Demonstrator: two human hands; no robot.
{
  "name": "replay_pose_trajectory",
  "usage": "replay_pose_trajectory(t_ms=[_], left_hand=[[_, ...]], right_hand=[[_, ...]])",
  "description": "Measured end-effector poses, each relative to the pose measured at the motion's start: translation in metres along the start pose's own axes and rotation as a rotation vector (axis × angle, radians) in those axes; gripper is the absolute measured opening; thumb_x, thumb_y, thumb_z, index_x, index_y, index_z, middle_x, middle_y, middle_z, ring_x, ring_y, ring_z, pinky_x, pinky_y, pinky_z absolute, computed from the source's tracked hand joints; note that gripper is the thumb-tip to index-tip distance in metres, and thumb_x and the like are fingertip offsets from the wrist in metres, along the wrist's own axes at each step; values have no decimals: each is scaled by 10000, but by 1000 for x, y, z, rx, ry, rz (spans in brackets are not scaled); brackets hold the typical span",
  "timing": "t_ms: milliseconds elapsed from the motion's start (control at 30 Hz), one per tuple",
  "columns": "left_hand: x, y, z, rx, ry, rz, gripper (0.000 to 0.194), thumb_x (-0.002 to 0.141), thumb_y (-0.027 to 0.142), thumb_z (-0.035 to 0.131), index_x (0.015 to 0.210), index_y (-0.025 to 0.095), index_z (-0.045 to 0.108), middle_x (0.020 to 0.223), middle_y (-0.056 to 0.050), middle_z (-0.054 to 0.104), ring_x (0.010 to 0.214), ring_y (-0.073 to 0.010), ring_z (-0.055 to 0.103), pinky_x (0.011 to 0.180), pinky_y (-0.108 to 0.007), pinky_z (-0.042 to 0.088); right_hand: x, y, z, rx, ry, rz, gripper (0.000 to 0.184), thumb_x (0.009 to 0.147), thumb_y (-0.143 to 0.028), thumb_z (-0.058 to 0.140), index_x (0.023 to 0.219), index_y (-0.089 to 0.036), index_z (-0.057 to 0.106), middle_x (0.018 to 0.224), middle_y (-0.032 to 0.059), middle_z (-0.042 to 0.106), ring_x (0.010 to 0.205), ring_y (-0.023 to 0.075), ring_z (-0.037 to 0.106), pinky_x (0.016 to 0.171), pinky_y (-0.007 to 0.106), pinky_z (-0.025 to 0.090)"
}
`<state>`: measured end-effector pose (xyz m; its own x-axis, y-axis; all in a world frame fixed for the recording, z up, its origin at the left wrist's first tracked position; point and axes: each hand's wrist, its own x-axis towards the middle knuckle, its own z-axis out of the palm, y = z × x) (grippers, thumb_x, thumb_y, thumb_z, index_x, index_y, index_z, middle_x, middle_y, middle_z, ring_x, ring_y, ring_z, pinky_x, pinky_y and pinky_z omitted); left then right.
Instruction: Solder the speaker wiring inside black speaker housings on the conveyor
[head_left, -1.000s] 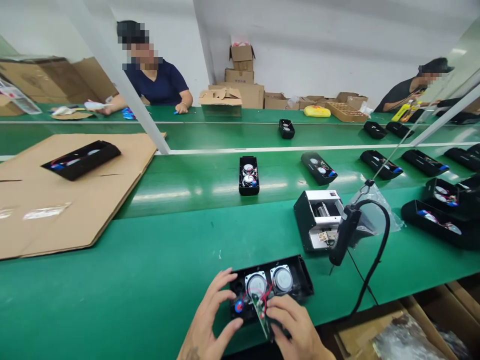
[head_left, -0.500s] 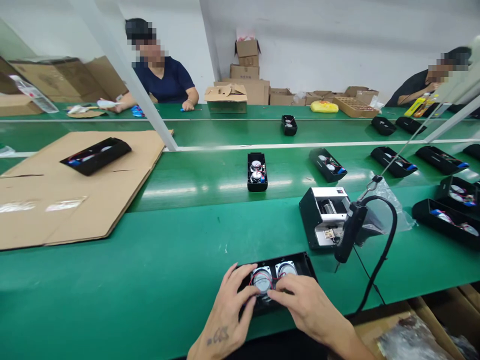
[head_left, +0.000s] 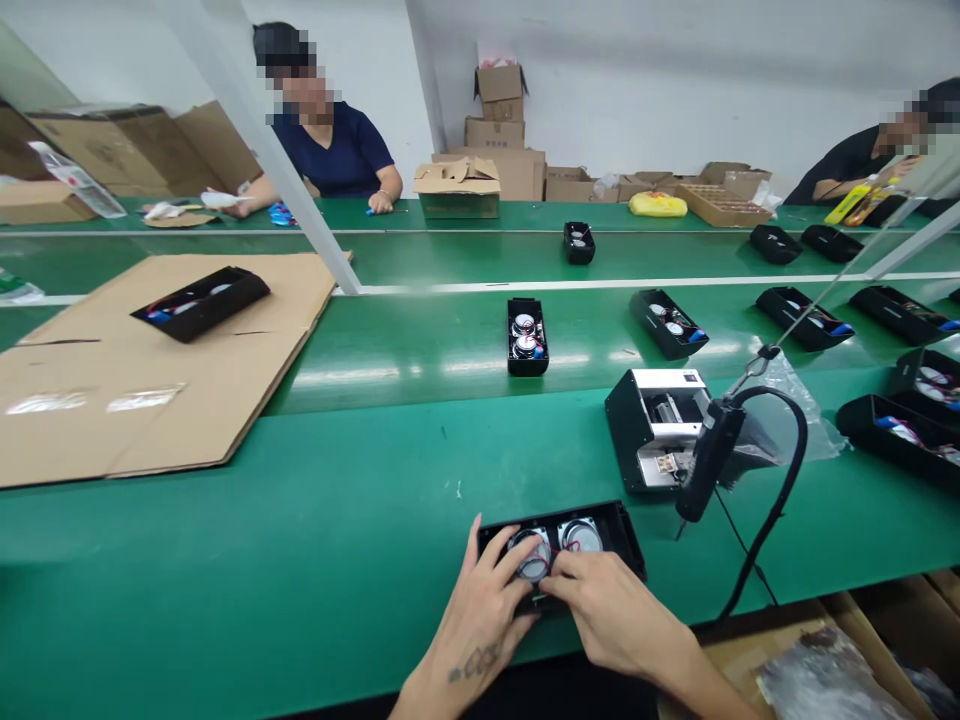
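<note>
A black open speaker case (head_left: 616, 525) lies on the green bench in front of me, with two round silver speakers (head_left: 580, 536) and thin red and black wires (head_left: 546, 556) inside. My left hand (head_left: 487, 595) grips the left end of the case, its thumb along the near side and its fingers reaching over the left speaker. Close beside it, my right hand (head_left: 607, 605) has thumb and index finger pinched at the wires between the two speakers. Its fingertips partly hide what they hold.
An electric screwdriver (head_left: 706, 465) hangs from a cord right of the case, before a black and white machine (head_left: 660, 430). Several similar cases (head_left: 528, 338) stand on the green conveyor. Cardboard (head_left: 150, 370) lies at left. Two people (head_left: 337, 150) sit across the line.
My left fingers have reached farther over the left speaker. The right hand stays pinched near the wires. The view has shifted slightly.
</note>
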<state>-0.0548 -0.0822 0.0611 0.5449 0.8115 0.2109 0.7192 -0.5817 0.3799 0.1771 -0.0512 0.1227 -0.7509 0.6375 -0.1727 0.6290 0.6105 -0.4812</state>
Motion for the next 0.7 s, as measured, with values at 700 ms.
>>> replay_pose_trajectory(t_ms=[700], left_hand=[[3, 1, -2, 34, 61, 32, 273, 818, 256, 908, 1055, 242, 773, 1440, -47, 723, 1404, -346, 588, 1364, -715, -47]], right_hand=[[-7, -1, 44, -249, 384, -194, 323, 901, -25, 601, 1204, -85, 694, 969, 61, 747, 846, 220, 658, 880, 417, 449]])
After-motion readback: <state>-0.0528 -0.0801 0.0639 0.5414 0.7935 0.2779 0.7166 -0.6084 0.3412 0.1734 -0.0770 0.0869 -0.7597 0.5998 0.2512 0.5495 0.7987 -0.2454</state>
